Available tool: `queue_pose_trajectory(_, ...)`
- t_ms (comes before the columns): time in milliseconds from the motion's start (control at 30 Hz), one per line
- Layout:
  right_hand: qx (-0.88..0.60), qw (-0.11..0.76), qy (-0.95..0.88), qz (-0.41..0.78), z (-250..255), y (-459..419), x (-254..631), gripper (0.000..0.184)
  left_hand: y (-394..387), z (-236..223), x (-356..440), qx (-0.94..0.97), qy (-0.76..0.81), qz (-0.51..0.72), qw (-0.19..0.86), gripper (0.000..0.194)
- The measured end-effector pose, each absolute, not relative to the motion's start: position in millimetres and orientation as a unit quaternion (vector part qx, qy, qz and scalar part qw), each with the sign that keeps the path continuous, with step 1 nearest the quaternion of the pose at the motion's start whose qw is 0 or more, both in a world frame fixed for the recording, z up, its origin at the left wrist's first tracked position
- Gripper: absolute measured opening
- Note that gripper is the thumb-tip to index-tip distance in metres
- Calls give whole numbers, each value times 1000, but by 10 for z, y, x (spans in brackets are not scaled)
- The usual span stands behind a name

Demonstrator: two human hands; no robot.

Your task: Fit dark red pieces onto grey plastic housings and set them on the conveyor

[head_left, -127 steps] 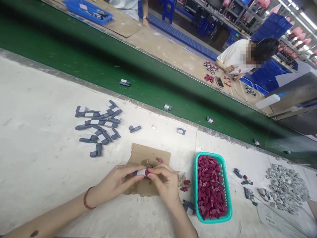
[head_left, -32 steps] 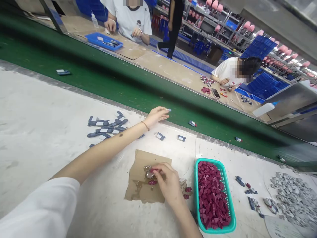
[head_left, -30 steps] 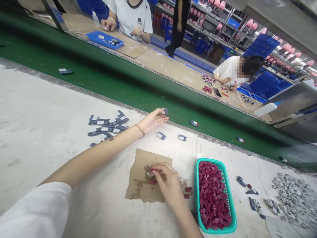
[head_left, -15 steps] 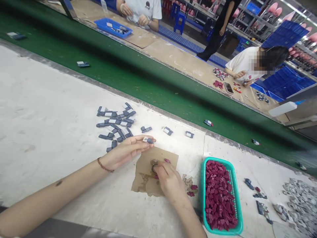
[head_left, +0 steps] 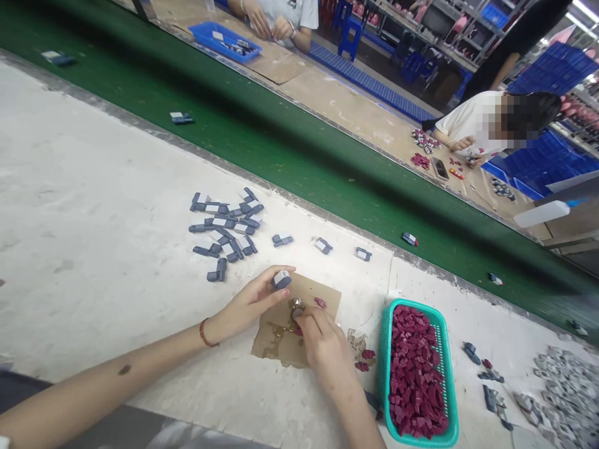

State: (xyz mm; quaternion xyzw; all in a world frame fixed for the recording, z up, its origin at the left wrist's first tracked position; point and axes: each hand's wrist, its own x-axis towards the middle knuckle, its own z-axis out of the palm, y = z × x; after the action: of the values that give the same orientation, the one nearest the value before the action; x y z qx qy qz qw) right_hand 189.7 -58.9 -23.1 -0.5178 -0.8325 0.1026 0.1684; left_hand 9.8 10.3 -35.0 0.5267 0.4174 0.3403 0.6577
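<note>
My left hand [head_left: 250, 299] holds a small grey-blue and white part [head_left: 281, 279] between thumb and fingers, just above a stained cardboard scrap [head_left: 299, 318]. My right hand [head_left: 322, 346] rests on the cardboard, its fingertips pinching a small piece against a glue puddle with a small metal object [head_left: 296, 307]; what it pinches is mostly hidden. A loose maroon piece [head_left: 321, 302] lies on the cardboard close by.
A pile of grey-blue parts [head_left: 224, 231] lies to the left, with three single ones [head_left: 322, 244] beside it. A teal basket [head_left: 388, 324] of maroon pieces stands at the right, grey parts [head_left: 561, 380] further right. Behind runs a green conveyor belt [head_left: 281, 143] carrying parts; other people work across it.
My left hand came back from the belt edge holding a grey-blue part and now hovers over the cardboard. My right hand has stayed at the glue spot.
</note>
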Motion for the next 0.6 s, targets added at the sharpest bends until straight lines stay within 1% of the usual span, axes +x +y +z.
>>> queue_pose_trajectory(100, -514, 191, -828, 119, -233, -576, 1896, 28, 82, -378, 95, 540, 401, 374, 639, 25)
queue_pose_trajectory(167, -520, 229, -810, 145, -232, -561, 1920, 26, 70, -395, 85, 560, 393, 371, 628, 19)
queue_pose_trajectory(200, -526, 251, -796, 161, -228, -555, 1939, 25, 65, -402, 78, 573, 391, 364, 622, 19)
queue_pose_trajectory(333, -545, 321, -746, 208, -209, -549, 2019, 22, 61, -417, 55, 607, 381, 343, 607, 29)
queue_pose_trajectory(467, -549, 333, -732, 230, -212, -546, 2043, 21, 51, -431, 45, 613, 391, 330, 601, 39)
queue_pose_trajectory(600, -556, 364, -697, 271, -178, -533, 2026, 20, 29, -452, 31, 598, 415, 318, 608, 40)
